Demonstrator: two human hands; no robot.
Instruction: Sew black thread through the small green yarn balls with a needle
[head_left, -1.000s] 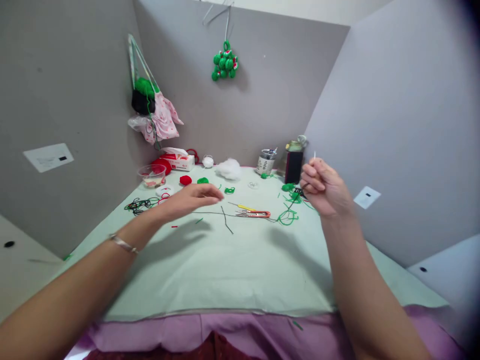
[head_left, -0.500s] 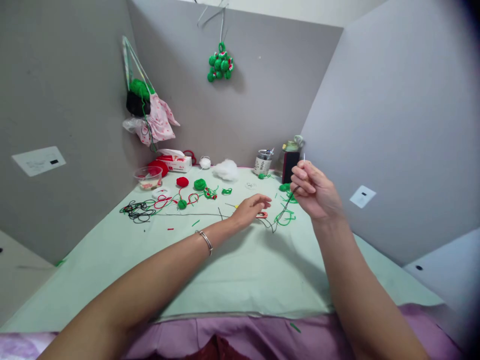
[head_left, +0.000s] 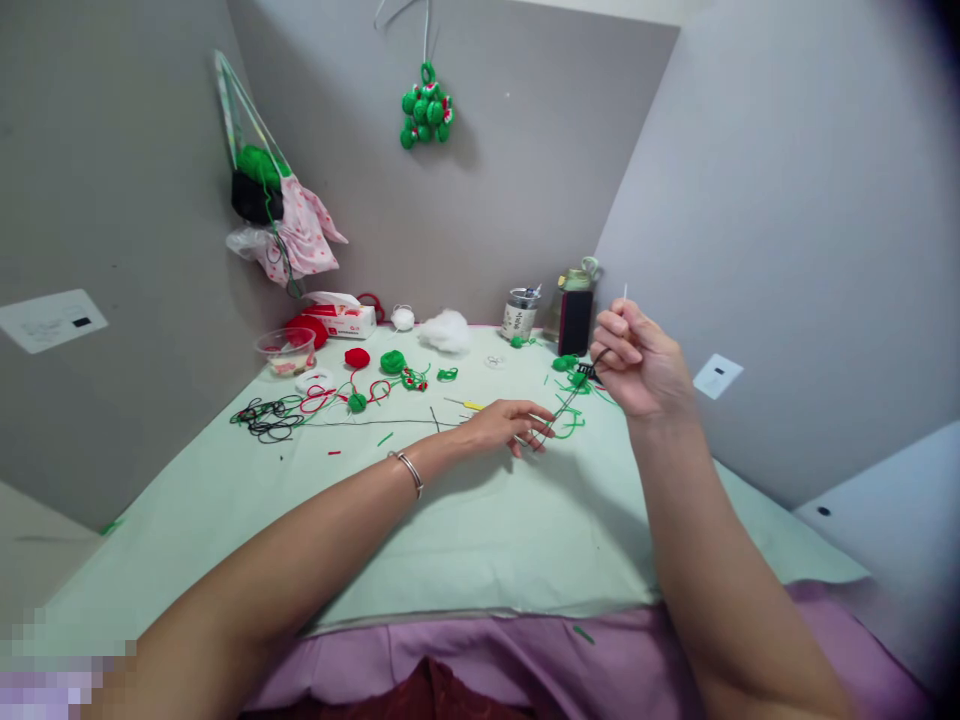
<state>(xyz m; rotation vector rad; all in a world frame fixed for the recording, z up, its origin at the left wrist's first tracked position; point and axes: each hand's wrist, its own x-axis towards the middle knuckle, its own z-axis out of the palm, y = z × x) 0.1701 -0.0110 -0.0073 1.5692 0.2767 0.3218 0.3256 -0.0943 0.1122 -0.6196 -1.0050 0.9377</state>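
My right hand (head_left: 643, 362) is raised over the right side of the table, fingers closed in a pinch. A thin pale needle (head_left: 625, 291) sticks up from its fingertips. Black yarn (head_left: 576, 390) hangs from this hand and slants down towards my left hand (head_left: 508, 425). That hand is low over the table, palm down, its fingers stretched and apart among the black strands; no firm grip shows. Beside it lies a tool with a yellow handle (head_left: 472, 405). From the left hand a black strand runs left to a loose black tangle (head_left: 266, 418).
Red (head_left: 358, 357) and green (head_left: 391, 362) yarn balls, white stuffing (head_left: 446, 331) and a tissue box (head_left: 341, 318) stand farther back. A clear bowl (head_left: 287, 352) is at the left. A pen tin (head_left: 520, 316) and a dark phone (head_left: 575, 323) stand at the back right.
My left hand has turned and spread its fingers, coming to the black strands and covering the red item beneath. My right hand still pinches the needle. The view has shifted slightly.
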